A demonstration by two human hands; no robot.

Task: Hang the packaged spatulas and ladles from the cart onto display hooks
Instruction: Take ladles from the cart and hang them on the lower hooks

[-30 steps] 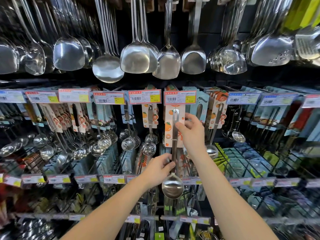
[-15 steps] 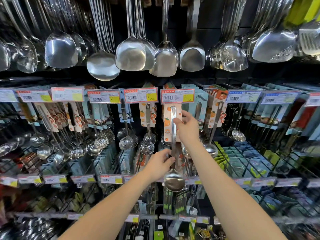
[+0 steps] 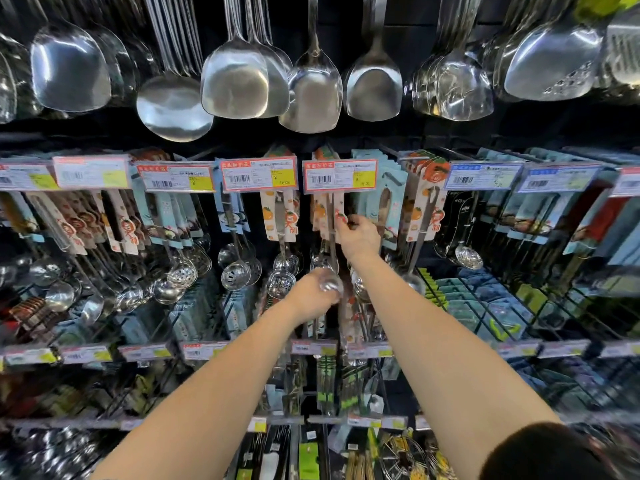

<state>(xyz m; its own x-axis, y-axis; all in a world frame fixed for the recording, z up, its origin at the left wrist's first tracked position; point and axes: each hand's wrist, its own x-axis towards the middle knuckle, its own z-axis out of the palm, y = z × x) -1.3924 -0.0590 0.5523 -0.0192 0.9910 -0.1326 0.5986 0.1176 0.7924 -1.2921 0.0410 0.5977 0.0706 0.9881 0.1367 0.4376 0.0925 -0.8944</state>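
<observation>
Under a red-edged price tag (image 3: pixel 339 175) on the middle row of hooks, a packaged ladle (image 3: pixel 331 251) is held upright among other hanging packs. Its card top is pinched by the right hand (image 3: pixel 358 239), and its blurred bowl is grasped by the left hand (image 3: pixel 311 297), fingers curled round it.

You have both arms stretched forward and up, bare forearms drawing together toward the middle. Your left grip (image 3: pixel 313 294) is the lower one, with its back toward you and the fingers curled round the bowl end of the packaged ladle (image 3: pixel 331 252); it is blurred. Your right grip (image 3: pixel 358 237) sits higher, just above the left, fingertips pinching the ladle's card. A dark sleeve (image 3: pixel 540 452) covers your right upper arm.
</observation>
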